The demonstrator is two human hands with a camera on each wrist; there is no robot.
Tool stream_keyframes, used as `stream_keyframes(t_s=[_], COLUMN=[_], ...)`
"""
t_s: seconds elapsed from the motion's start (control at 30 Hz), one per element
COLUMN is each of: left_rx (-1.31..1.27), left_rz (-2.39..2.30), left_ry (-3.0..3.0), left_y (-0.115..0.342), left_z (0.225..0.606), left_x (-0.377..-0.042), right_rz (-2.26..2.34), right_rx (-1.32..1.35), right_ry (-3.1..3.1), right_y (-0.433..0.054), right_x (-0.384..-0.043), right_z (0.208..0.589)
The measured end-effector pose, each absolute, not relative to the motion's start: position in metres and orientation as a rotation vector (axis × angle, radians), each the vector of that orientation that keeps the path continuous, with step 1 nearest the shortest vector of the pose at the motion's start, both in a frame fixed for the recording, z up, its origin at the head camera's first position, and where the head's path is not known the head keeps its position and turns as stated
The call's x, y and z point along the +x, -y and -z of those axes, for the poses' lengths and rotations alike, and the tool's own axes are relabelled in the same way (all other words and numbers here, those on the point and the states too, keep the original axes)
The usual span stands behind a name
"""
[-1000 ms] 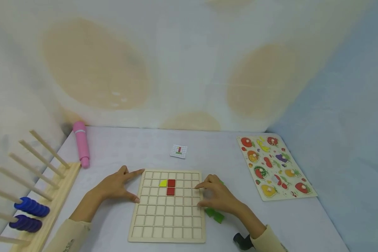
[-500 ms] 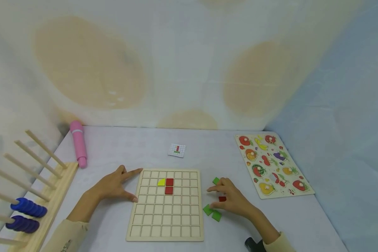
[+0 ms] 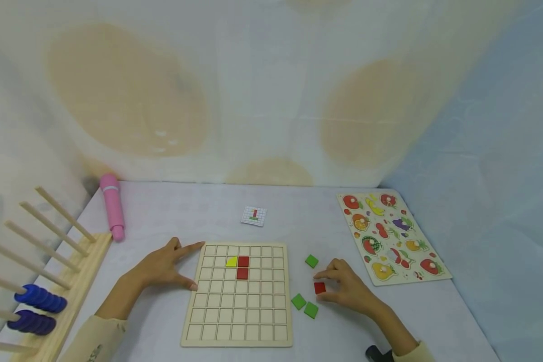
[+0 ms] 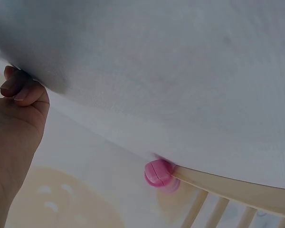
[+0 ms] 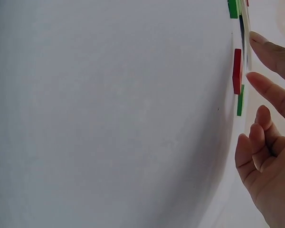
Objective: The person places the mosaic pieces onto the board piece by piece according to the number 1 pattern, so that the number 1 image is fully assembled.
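Observation:
A wooden grid board [image 3: 233, 318] lies on the table, with one yellow tile [image 3: 232, 262] and two red tiles [image 3: 243, 267] in its upper cells. My left hand [image 3: 160, 264] rests at the board's left edge, index fingertip at the top corner and thumb lower down. To the right of the board, my right hand [image 3: 349, 289] has thumb and index finger spread on either side of a loose red tile [image 3: 320, 288]. In the right wrist view, a gap shows between those fingertips and the red tile [image 5: 237, 71]. Three green tiles [image 3: 311, 310] lie nearby.
A small pattern card [image 3: 254, 215] lies behind the board. At the left stand a wooden peg rack [image 3: 74, 281] with blue rings [image 3: 40, 296] and a pink cylinder [image 3: 113, 207]. A fruit puzzle board [image 3: 393, 239] lies at the right, and a black object [image 3: 378, 354] sits by my right wrist.
My right hand has moved right, from the board's right edge out to the loose red tile, uncovering the green tiles. My left hand has stayed at the board's left edge.

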State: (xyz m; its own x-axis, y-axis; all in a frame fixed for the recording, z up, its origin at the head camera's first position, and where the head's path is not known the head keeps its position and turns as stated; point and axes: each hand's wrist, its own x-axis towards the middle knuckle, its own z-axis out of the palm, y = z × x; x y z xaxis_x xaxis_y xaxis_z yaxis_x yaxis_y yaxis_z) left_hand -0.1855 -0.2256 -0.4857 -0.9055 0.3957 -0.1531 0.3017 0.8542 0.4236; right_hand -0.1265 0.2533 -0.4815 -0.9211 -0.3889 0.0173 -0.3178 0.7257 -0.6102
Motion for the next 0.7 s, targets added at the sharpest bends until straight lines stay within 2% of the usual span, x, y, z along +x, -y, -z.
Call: stream_keyframes(t_s=[0.37,0.7], left_rx=[0.531,0.543], left_rz=[-0.584,-0.590], left_ry=[-2.792,-2.794], left_y=[0.2269,0.2276], left_z=[0.4859,0.4883], left_x=[-0.1862,-0.1868], right_rz=[0.969,0.985], right_rx=[-0.514,-0.558], right_ry=[-2.815,-2.843], right_y=[-0.2584,-0.2606], right_x=[-0.1246,-0.1230], right_z=[0.4888,0.4901])
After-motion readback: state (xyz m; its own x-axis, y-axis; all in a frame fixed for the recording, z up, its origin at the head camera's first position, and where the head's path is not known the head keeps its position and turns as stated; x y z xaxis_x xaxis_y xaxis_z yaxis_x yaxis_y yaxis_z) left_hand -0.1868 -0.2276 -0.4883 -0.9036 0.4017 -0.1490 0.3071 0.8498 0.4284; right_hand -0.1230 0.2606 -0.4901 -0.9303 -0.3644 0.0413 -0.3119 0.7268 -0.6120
